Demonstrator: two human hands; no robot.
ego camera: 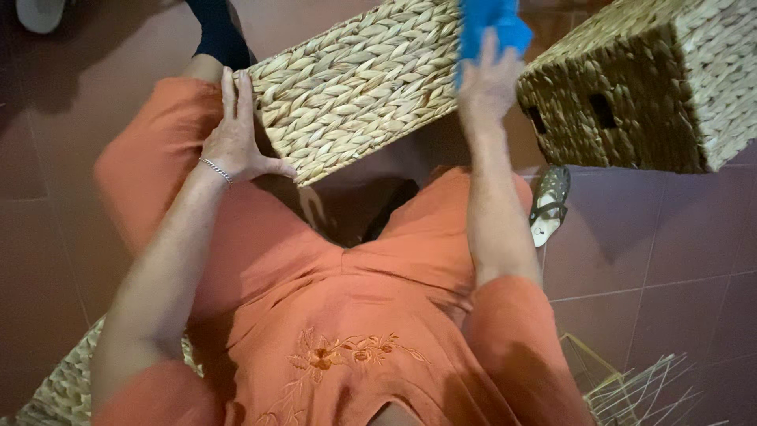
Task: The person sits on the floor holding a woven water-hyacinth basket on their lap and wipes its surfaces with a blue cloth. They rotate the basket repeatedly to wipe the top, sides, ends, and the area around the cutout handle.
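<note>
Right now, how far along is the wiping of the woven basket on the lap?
In hand: the left hand steadies the woven basket on the lap while the right hand presses a blue cloth on its side. A second basket stands untouched beside it. Which parts are already wiped, I cannot tell.

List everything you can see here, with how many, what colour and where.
Woven basket: one, straw-coloured, on the lap, top centre.
Second woven basket: one, straw-coloured, on the floor, top right.
Cloth: one, blue, against the first basket.
Sandal: one, pale, on the tiled floor.
Wire frame: one, pale, bottom right.
Bracelet: one, silver, left wrist.
Left hand: steadies the basket's end.
Right hand: presses the cloth.
</note>
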